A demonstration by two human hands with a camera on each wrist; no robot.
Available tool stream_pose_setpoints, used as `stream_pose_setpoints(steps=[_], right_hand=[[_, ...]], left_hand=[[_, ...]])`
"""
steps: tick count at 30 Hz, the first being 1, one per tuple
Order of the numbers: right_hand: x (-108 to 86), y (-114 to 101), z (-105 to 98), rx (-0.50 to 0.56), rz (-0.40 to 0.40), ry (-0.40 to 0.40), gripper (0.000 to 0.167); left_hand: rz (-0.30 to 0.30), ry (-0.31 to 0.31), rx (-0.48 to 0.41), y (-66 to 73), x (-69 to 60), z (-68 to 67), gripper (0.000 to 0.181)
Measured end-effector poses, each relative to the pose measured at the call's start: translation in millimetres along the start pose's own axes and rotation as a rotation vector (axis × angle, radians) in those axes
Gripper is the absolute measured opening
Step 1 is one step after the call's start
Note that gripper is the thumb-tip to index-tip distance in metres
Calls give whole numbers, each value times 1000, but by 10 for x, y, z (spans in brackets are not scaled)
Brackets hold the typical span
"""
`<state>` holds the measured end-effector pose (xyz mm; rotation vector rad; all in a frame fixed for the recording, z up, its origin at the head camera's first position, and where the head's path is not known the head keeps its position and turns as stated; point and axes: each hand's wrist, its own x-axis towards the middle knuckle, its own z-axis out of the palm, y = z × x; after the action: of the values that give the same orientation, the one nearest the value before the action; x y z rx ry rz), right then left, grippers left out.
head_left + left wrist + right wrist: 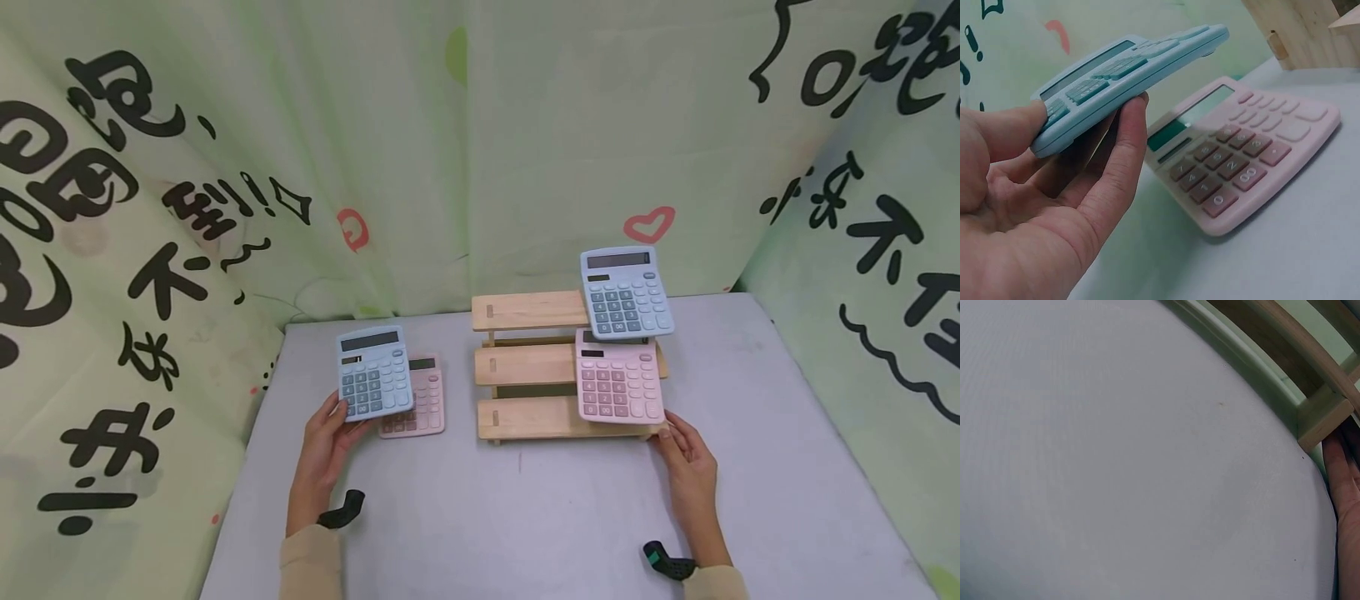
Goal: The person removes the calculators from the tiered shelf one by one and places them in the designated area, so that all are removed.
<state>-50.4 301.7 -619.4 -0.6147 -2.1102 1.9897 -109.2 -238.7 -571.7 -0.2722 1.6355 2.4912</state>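
Note:
In the head view my left hand (326, 446) holds a blue calculator (375, 375) by its lower left corner. The left wrist view shows the thumb on top and the fingers (1125, 153) beneath. Behind and below it a pink calculator (1241, 150) lies on the table, partly covered in the head view. My right hand (690, 467) grips the front right corner of a slatted wooden rack (525, 417); its fingers are partly hidden by the wood. On the rack's right side lie another pink calculator (618, 383) and, behind it, another blue calculator (627, 292).
The rack stands on a white-covered table (480, 517). Pale green curtains (375, 150) with black writing surround the table at the back and both sides. Black straps with small devices sit on both wrists.

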Motion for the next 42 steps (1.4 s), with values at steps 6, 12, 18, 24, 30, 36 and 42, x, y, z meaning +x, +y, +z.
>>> stream_pose_setpoints(steps=[6, 12, 18, 24, 30, 36, 42], right_hand=[[10, 7, -10, 1, -3, -8, 55], [18, 32, -23, 31, -12, -21, 54], [22, 25, -22, -5, -22, -11, 54], [16, 15, -14, 1, -2, -6, 55], [14, 10, -9, 13, -7, -6, 55], [10, 7, -6, 11, 4, 1, 54], [12, 4, 8, 19, 2, 6, 54]], left_hand=[[6, 27, 20, -7, -27, -113, 59], [-30, 77, 69, 58, -52, -211, 58], [-40, 111, 116, 89, -67, -291, 55], [-23, 115, 132, 86, -97, -390, 54], [-38, 133, 138, 95, -110, -461, 54], [-60, 160, 183, 111, -77, -522, 53], [-72, 193, 236, 154, -38, -547, 53]])
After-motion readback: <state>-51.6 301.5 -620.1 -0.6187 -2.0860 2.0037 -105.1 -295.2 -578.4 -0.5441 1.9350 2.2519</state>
